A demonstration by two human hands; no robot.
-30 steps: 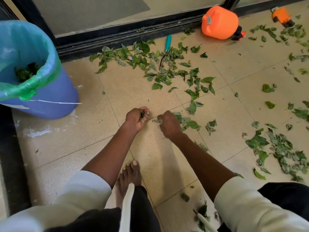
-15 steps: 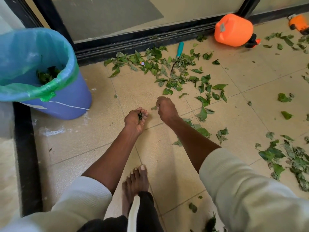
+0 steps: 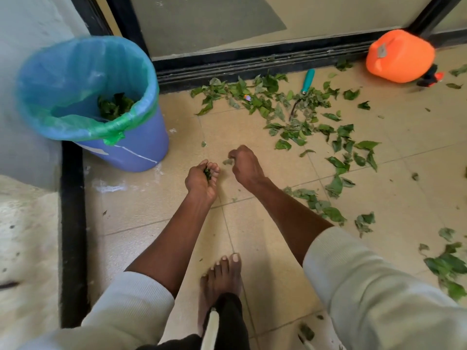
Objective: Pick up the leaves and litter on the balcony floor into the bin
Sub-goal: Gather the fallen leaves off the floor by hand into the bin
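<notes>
Left hand: one, the left hand (image 3: 202, 179) is held low over the floor, palm turned up, fingers (image 3: 214, 169) curled round a small wad of dark green leaves.
Right hand: one, the right hand (image 3: 243, 164) hovers just beside the left, knuckles up, fingers curled under; a single pale leaf scrap (image 3: 228, 161) shows just beside its fingertips, but I cannot tell whether they pinch it.
Bin: one blue bin (image 3: 126, 145) with a green liner (image 3: 83, 77) folded over its rim stands at the upper left corner of the floor, near the hands; a clump of leaves lies at its bottom.
Leaves on floor: too many to count singly; they fall into about four patches: a dense band (image 3: 278, 107) along the door track, a trail (image 3: 318, 202) beside the right forearm, a cluster (image 3: 449, 269) at the right edge, and a few loose bits at the bottom edge.
Litter: one small coloured scrap (image 3: 247, 98) lies among the leaves by the track.
Tools: one teal-handled tool (image 3: 307, 80) lies half under the leaves.
Orange container: one (image 3: 399, 56) lies on its side by the door frame, at the upper right.
Floor: beige tiles (image 3: 151, 213) with thin joints.
Foot: one bare foot (image 3: 221, 281) is planted between the two forearms.
Sleeves: two pale ones, pushed up to the elbows.
</notes>
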